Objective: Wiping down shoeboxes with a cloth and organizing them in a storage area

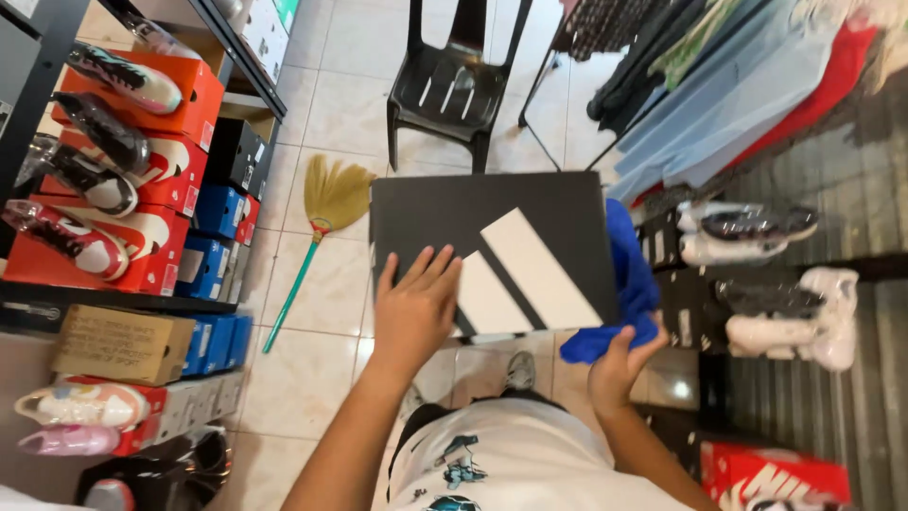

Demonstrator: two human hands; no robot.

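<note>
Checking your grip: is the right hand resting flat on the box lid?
No, the right hand grips a blue cloth; the left hand lies on the box.

The left hand (414,308) lies flat, fingers spread, on the lid of a dark shoebox (492,248) with pale diagonal stripes. The right hand (619,364) grips a blue cloth (629,284) at the box's right edge — touching it. A broom (317,232) lies on the tiled floor (350,85) — beside shelves of shoeboxes (142,189); a black plastic chair (449,85) stands beyond.

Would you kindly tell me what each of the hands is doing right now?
Left hand: open, flat on the dark shoe box.
Right hand: closed on the blue cloth.
</note>
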